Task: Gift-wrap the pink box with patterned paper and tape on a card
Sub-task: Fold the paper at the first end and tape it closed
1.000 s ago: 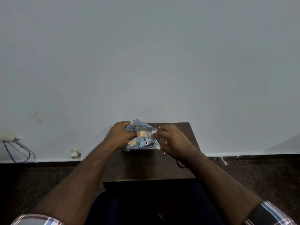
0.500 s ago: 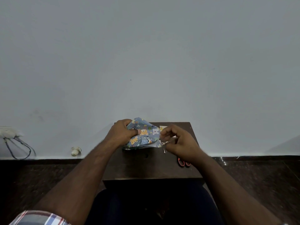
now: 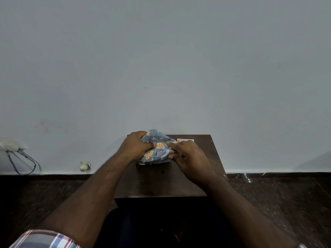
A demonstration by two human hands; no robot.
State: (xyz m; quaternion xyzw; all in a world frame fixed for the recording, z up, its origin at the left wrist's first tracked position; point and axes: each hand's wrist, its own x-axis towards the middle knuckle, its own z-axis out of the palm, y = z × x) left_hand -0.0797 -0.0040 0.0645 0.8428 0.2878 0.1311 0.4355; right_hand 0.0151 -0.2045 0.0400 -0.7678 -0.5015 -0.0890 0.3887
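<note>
Pink box, hidden inside the patterned paper (image 3: 157, 149), sits on the bench (image 3: 161, 183) toward its 12 o'clock edge. Left hand (image 3: 136, 147) grips the parcel's 9 o'clock side, thumb pressed on; right hand (image 3: 186, 154) pinches a flap at 3 o'clock. The paper looks thin, crease-prone and easily torn: best held at folds. A card (image 3: 185, 140) lies just beside, at 2 o'clock.

Left hand (image 3: 136, 147) curled, thumb pressed forward, right hand (image 3: 188, 156) beside it, fingers bent, forearms converging

head view, forward-down (wide), seemingly near
</note>
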